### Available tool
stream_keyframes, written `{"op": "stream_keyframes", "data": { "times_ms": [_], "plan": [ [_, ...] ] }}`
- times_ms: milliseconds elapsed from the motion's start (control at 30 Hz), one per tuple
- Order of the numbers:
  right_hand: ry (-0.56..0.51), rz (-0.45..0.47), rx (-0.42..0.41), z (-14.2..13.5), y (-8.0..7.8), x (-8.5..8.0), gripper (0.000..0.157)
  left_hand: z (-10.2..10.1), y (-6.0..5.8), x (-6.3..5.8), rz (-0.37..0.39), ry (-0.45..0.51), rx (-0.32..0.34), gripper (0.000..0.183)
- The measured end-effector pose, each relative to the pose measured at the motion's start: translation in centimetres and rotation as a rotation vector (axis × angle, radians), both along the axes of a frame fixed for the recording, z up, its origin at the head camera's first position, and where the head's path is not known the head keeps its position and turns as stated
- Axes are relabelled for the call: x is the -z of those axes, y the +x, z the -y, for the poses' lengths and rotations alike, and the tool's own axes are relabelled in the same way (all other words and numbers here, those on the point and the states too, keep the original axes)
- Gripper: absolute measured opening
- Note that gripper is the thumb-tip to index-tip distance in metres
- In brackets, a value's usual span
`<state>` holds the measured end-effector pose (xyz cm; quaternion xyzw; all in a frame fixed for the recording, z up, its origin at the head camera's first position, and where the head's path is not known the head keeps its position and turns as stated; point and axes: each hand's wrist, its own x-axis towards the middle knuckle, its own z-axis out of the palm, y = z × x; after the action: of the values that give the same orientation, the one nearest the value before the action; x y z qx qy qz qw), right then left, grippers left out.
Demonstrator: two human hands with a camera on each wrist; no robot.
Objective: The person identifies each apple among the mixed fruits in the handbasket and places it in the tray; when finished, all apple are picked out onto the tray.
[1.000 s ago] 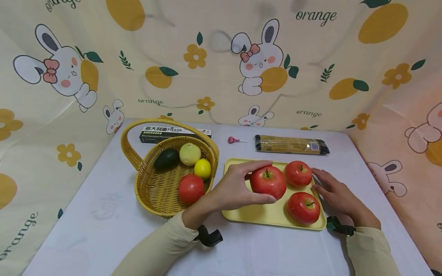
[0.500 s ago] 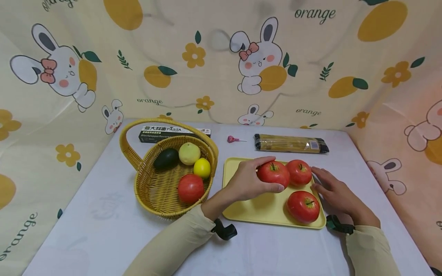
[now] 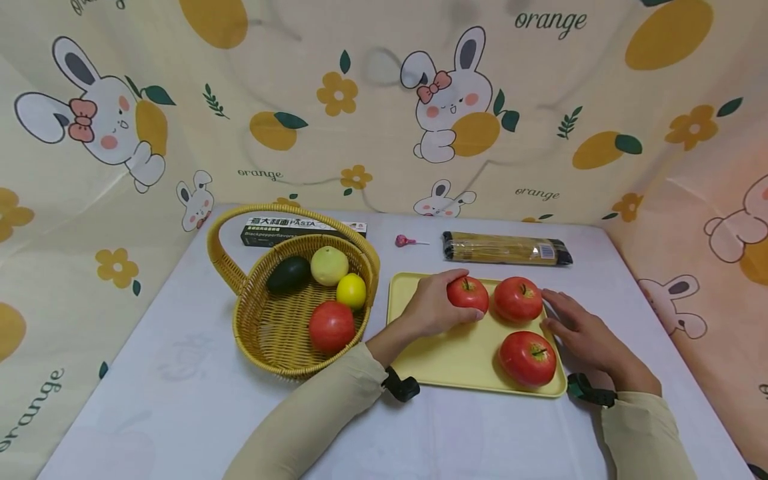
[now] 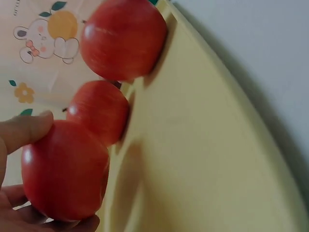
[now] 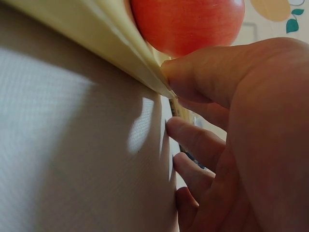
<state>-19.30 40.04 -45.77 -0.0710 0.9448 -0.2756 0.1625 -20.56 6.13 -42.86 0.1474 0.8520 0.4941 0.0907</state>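
Observation:
My left hand point(image 3: 433, 304) holds a red apple point(image 3: 470, 295) at the back of the yellow tray point(image 3: 444, 370), thumb on the near side and fingers round the far side. In the left wrist view, a shadow lies beside this apple point(image 4: 65, 169); whether it touches the tray I cannot tell. Two more red apples stand on the tray's right part, one at the back point(image 3: 518, 299) and one in front point(image 3: 527, 359). At the tray's right edge rests my right hand point(image 3: 591, 337), its thumb point(image 5: 193, 77) against the rim and its fingers loosely extended.
Left of the tray stands a wicker basket point(image 3: 245, 333) with a tall handle. Inside lie an avocado point(image 3: 288, 275), a pale green round fruit point(image 3: 329, 266), a lemon point(image 3: 351, 291) and a red apple point(image 3: 332, 327). Behind are a pasta box point(image 3: 258, 237), a lollipop point(image 3: 401, 241) and a noodle packet point(image 3: 498, 248).
My left hand has carried its apple down and toward the tray's back, first rightward, then slightly left. A gap now shows between it and the back right apple. The right hand stays put.

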Motion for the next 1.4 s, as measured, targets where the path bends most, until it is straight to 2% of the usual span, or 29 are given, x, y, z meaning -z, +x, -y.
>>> {"op": "stream_keyframes", "data": {
  "times_ms": [200, 367, 467, 600, 700, 767, 900, 1033, 1233, 1400],
  "plan": [
    [-0.001, 0.000, 0.001, -0.1, 0.1, 0.1, 0.080, -0.7, -0.8, 1.1, 0.006, -0.032, 0.006, 0.078],
    [-0.002, 0.000, 0.004, -0.1, 0.1, 0.1, 0.080, -1.5, -1.0, 1.8, -0.042, -0.002, 0.018, 0.082],
    [-0.006, 0.001, 0.003, 0.0, 0.1, 0.0, 0.081, -1.7, -0.9, 2.0, -0.075, -0.025, 0.012, 0.085],
    [-0.001, 0.000, 0.003, 0.1, 0.0, 0.0, 0.080, -1.5, -0.2, 1.3, -0.108, -0.098, 0.011, 0.090],
    [0.003, -0.003, 0.000, 0.1, 0.0, 0.0, 0.080, -1.0, 0.7, 0.1, -0.121, -0.121, -0.001, 0.092],
    [0.002, -0.004, -0.002, 0.1, 0.0, 0.0, 0.080, -0.6, 1.5, -0.8, -0.122, -0.103, -0.012, 0.089],
    [-0.001, 0.003, 0.003, 0.1, 0.0, 0.0, 0.080, 1.0, 3.2, -2.7, -0.087, 0.018, 0.002, 0.079],
    [0.002, 0.004, 0.007, 0.0, 0.0, 0.1, 0.080, 3.5, 4.8, -4.1, -0.042, 0.163, 0.054, 0.073],
    [0.006, -0.003, 0.000, -0.1, 0.0, 0.3, 0.080, 8.3, 7.0, -4.8, -0.085, 0.316, 0.122, 0.067],
    [0.007, 0.004, -0.001, 0.0, -0.1, 0.3, 0.080, 13.3, 8.7, -4.4, -0.133, 0.323, 0.111, 0.066]
  ]
}}
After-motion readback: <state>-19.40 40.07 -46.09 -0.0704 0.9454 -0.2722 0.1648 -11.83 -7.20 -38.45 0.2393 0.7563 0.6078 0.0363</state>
